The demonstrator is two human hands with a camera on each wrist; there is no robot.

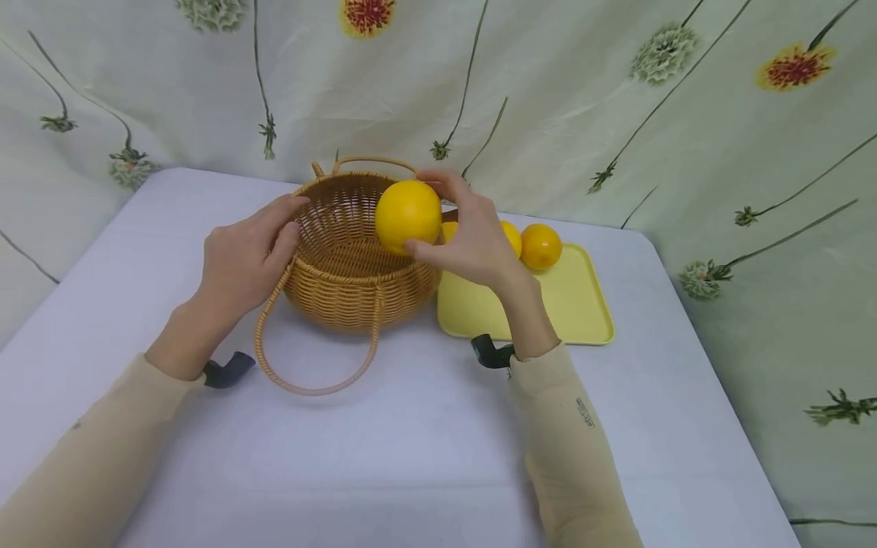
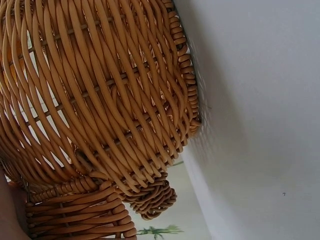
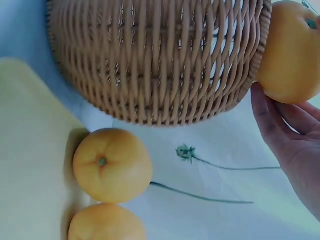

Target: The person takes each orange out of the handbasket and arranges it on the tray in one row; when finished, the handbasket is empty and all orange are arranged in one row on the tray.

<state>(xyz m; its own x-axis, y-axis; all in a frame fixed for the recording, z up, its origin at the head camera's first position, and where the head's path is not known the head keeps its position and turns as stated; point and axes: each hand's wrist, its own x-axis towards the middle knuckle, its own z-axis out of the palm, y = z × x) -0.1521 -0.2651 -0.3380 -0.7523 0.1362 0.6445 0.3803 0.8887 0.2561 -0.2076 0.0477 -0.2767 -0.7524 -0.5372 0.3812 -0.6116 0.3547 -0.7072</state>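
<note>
My right hand [image 1: 473, 232] holds an orange [image 1: 409, 215] between thumb and fingers, over the right part of a wicker basket's mouth. In the right wrist view the held orange [image 3: 290, 55] shows its green stem end beside the basket rim. The round brown wicker basket [image 1: 356, 301] stands upright, and its visible inner floor holds nothing. At its left rim, my left hand [image 1: 243, 255] grips the edge with fingers and thumb. The left wrist view shows mostly the woven side [image 2: 110, 95], with only a sliver of the hand.
Right of the basket lies a yellow tray [image 1: 582, 312] with oranges [image 1: 541, 246] along its far edge, partly hidden by my right hand. One basket handle [image 1: 315, 392] hangs toward me; the other rises at the back. A flowered cloth [image 1: 548, 99] hangs behind the white table [image 1: 384, 472].
</note>
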